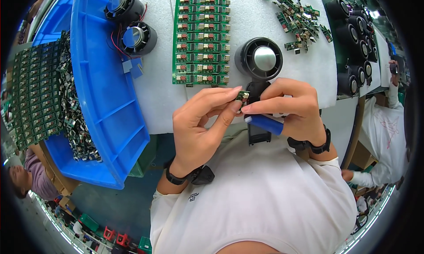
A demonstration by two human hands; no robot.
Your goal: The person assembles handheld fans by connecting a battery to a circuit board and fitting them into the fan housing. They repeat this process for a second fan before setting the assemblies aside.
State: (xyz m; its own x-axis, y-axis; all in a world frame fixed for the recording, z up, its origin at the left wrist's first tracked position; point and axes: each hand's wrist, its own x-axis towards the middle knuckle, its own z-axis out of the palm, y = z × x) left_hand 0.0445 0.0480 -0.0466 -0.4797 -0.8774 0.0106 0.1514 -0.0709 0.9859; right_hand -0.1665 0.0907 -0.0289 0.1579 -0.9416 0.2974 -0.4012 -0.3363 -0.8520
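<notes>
A small green circuit board (242, 95) is pinched between the thumb and fingers of my left hand (198, 123). My right hand (298, 106) is closed around a blue cylindrical cell (268, 124), and its index fingertip meets the lower edge of the board. Just beyond and under my hands lies a black fan-like device; its round head (252, 59) has a silver disc in the middle. The device's black handle (258, 134) runs toward me, partly hidden behind my right fingers and the cell.
A panel of joined green boards (203, 46) lies on the white foam sheet (157, 84). Loose boards (300, 22) are heaped at the far right. Two fan heads (140, 39) and a blue bin (108, 104) holding boards are left. More black fan units (351, 33) stand right, near another person (384, 130).
</notes>
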